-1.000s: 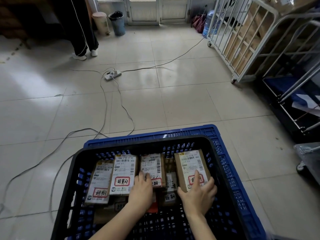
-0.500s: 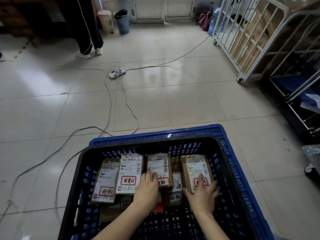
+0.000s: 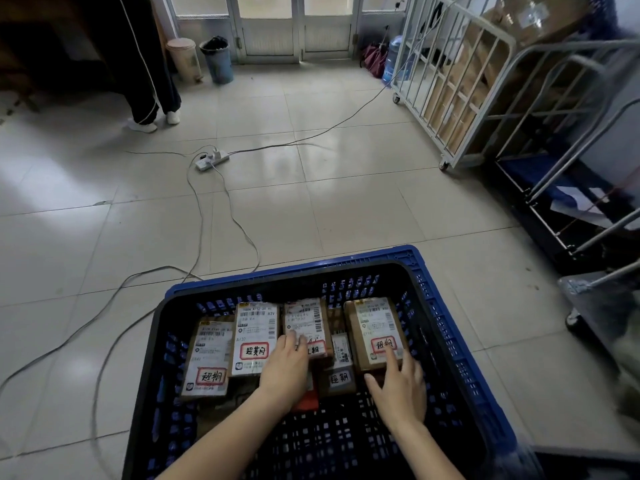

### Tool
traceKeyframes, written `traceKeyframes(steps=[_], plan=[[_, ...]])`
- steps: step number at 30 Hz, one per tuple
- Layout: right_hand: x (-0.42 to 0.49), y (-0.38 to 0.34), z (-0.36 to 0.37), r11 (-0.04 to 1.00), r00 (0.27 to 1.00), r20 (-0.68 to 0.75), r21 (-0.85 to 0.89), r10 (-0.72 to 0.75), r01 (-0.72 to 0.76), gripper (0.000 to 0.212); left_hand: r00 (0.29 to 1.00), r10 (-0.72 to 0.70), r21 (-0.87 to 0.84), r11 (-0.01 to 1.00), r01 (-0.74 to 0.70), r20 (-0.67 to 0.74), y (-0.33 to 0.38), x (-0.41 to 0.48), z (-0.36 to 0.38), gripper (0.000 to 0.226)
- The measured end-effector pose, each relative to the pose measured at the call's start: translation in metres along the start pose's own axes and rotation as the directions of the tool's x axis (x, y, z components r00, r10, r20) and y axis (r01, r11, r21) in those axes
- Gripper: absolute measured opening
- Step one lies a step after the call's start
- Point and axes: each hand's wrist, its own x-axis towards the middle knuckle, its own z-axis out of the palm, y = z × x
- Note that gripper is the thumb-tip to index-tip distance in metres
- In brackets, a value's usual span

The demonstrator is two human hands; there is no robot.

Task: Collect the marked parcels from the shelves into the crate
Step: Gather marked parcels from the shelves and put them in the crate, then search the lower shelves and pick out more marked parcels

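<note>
A blue plastic crate (image 3: 349, 261) stands on the floor right below me. Several brown parcels with white labels and red-boxed handwritten marks lie side by side inside it. My left hand (image 3: 285, 370) rests flat on the lower end of the middle parcel (image 3: 304, 322). My right hand (image 3: 398, 386) lies with spread fingers against the near end of the rightmost parcel (image 3: 375, 332), its forefinger on the red mark. Two more marked parcels (image 3: 254, 337) (image 3: 209, 358) lie to the left, and a smaller one (image 3: 339, 370) sits between my hands.
A power strip (image 3: 212, 160) and loose cables trail over the tiled floor ahead. A person's legs (image 3: 152, 84) stand at the far left. Wheeled metal cage carts (image 3: 460, 91) with cardboard boxes line the right side. Two bins (image 3: 216, 58) stand by the doors.
My right hand has slid back off the rightmost parcel's label towards its near end. My left hand stays on the middle parcel. My view has tilted up slightly.
</note>
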Motion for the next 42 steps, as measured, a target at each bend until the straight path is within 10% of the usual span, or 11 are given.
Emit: traceKeyframes(steps=[20, 42], plan=[[-0.209, 0.004, -0.042, 0.997, 0.979, -0.201, 0.061, -0.042, 0.056, 0.063, 0.916, 0.342, 0.13, 0.938, -0.32, -0.211, -0.017, -0.15, -0.036, 0.059], [-0.496, 0.159, -0.04, 0.875, 0.809, -0.337, 0.239, 0.482, -0.421, 0.064, 0.591, 0.806, 0.272, 0.574, -0.772, -0.024, 0.151, -0.338, 0.019, 0.051]])
